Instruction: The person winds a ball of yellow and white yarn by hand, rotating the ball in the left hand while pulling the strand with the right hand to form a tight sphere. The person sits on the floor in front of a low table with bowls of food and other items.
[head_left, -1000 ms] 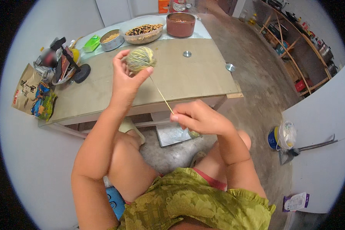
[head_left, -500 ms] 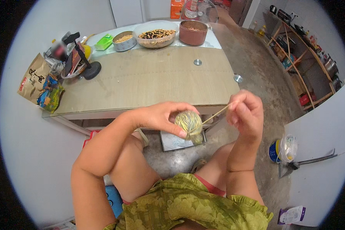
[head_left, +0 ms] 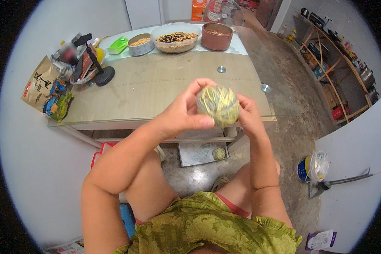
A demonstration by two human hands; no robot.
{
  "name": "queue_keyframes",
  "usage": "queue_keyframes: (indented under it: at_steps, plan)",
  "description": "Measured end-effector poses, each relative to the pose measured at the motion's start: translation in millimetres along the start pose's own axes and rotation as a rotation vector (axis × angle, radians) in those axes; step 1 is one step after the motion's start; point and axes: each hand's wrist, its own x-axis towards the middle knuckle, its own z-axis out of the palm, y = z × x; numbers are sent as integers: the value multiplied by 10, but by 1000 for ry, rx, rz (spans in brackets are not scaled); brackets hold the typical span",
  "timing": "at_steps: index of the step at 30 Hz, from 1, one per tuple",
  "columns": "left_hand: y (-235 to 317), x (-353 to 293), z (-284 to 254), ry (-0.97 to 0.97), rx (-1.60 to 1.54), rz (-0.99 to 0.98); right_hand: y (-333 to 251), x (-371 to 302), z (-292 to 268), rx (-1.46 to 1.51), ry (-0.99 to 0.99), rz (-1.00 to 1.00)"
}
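head view: the yellow-green yarn ball (head_left: 218, 106) is held up at the near edge of the table (head_left: 148, 93), nearly round, with no clear long axis or pointing end; the left hand (head_left: 181, 112) grips its left side, thumb low, fingers curled above, forearm slanting up rightward; the right hand (head_left: 250, 117) has bent fingers at its right side, whether pinching yarn i cannot tell, forearm nearly upright; a second ball (head_left: 219, 153) sits in a shallow tray (head_left: 194, 156) below

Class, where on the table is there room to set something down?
Bare: the tabletop between the black stand and the small metal disc. Crowded: the far edge, with round tin, bowl and reddish-brown pot; the left end, by the brown bag.
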Motion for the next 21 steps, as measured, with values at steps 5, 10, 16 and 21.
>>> queue_keyframes:
  at_steps: [5,10,16,21]
  plan:
    - [-33,103,-123,260,79,167,0,-58,165,-100,-141,9]
    - [-46,126,-258,488,205,250,-119,-184,306,-215,-292,-5]
    - [-99,130,-412,611,728,241,-379,-431,343,-230,-401,-36]
    - [-61,13,-412,315,747,-21,-749,-621,210,-37,-314,-41]
